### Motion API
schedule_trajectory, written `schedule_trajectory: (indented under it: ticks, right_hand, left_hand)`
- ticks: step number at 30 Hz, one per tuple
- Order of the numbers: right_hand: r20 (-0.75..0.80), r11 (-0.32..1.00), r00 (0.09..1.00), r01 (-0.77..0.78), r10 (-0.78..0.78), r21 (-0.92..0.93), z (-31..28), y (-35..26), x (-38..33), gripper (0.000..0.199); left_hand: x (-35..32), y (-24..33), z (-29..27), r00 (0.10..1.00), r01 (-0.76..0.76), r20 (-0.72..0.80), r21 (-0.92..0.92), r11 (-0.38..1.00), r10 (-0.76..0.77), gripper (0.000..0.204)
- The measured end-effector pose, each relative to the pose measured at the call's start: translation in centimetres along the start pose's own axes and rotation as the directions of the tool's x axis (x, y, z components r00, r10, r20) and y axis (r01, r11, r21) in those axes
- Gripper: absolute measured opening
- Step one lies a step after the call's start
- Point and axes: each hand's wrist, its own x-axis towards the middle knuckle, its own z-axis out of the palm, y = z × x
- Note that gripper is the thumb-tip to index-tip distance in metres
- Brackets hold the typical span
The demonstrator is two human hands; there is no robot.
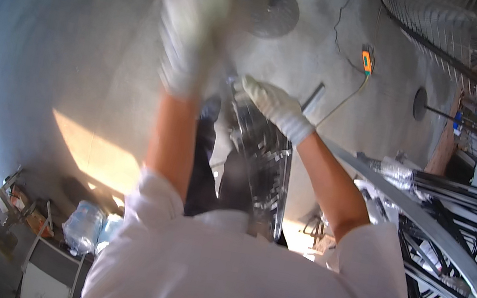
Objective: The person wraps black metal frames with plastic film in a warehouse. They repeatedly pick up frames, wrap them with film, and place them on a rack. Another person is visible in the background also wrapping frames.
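My left hand (191, 34), in a whitish work glove, is raised at the upper middle and smeared by motion. Its fingers and anything in them cannot be made out. My right hand (274, 107), also gloved, is closed at the upper end of a long dark bundle with shiny, plastic-like wrapping (258, 165). This bundle slants down in front of my legs. Just beyond the right wrist, a grey metal bar (314, 97) sticks up.
At right, black bent tubes (464, 193) lie stacked beneath a long grey curved rail (405, 205). A wire rack (457, 47), an orange device (366, 62) on a cable and a round black base (274, 13) are farther off. Large clear bottles (84, 225) stand lower left.
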Motion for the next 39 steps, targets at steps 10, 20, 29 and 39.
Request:
schedule_trajectory:
  ticks: [10,20,29,39]
  right_hand:
    - [-0.685,0.929,0.721,0.318,-0.107,0.189,1.2,-2.6,-3.0,0.029]
    - [-0.220,0.714,0.894,-0.143,0.390,0.685,14.0,11.5,-22.9,0.054]
    - [-0.466,0.795,0.741,-0.149,0.483,0.588,16.5,9.3,-27.1,0.045]
    - [-0.541,0.689,0.579,-0.050,0.610,0.723,30.8,5.3,-44.2,0.059]
  left_hand:
    - [-6.0,-1.7,-9.3,0.729,0.546,0.008,-0.610,0.574,-0.685,0.057]
    - [-7.9,-1.7,-1.3,0.381,0.867,0.544,-0.491,0.084,-0.748,0.067]
    - [-7.2,-3.8,-0.5,0.255,0.966,0.560,-0.187,0.179,-0.789,0.036]
    - [-21.4,2.6,0.6,0.119,0.967,0.565,0.121,0.224,-0.816,0.031]
